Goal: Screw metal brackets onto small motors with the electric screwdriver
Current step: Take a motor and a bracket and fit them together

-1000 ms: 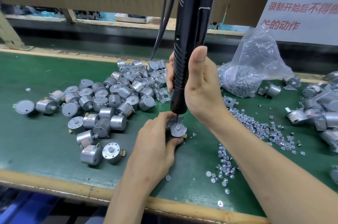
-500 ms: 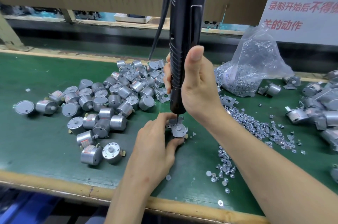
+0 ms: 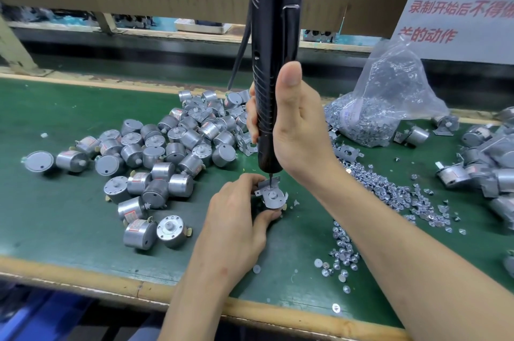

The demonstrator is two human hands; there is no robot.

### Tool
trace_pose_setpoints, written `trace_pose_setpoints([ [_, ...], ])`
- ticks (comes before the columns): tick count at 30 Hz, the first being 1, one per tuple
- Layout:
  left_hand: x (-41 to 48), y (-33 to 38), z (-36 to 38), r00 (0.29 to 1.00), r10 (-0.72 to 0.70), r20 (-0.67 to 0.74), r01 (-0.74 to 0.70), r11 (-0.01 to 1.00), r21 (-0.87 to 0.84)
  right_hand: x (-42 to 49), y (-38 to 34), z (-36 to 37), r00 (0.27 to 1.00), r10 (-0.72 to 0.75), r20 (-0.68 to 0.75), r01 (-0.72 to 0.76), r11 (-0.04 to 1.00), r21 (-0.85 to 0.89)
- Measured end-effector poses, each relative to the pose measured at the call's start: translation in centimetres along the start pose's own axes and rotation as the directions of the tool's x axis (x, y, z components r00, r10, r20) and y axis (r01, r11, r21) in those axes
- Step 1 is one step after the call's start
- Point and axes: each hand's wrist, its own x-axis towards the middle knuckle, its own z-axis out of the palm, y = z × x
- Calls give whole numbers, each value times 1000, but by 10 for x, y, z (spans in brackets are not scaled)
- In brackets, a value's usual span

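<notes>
While our right hand (image 3: 296,129) grips the upright electric screwdriver (image 3: 274,48), its bit touches the bracket (image 3: 279,200). Our left hand (image 3: 236,218) pinches the motor (image 3: 271,196).

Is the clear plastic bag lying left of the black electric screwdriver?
No, the clear plastic bag sits right of the black electric screwdriver.

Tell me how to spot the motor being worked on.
Start at the tall black electric screwdriver held upright over the green bench by the right hand. Its tip sits on one motor, pinched by the left hand. Unlike the bare motors heaped to the left, it carries a metal bracket.
</notes>
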Motion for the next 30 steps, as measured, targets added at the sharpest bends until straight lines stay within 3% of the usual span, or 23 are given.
trace_pose_setpoints([
  [5, -1, 0, 0, 1000, 8, -1, -8, 1000, -1, -1, -2, 3, 999, 29, -44, -31, 999, -27],
  [11, -1, 0, 1, 999, 32, 5, -32, 999, -28, 14, -13, -29, 996, 76, -43, -63, 965, 255],
  [19, -2, 1, 1, 998, 36, -53, -37, 999, -17, 10, 5, -70, 977, 197, -79, -175, 957, 230],
  [26, -3, 0, 2, 998, 16, -53, -15, 1000, 27, 7, 12, -69, 960, 270, 80, -282, 909, 307],
  [30, -3, 0, 3, 999, 21, -49, -20, 999, 25, 6, 16, -65, 953, 286, 96, -302, 905, 299],
])
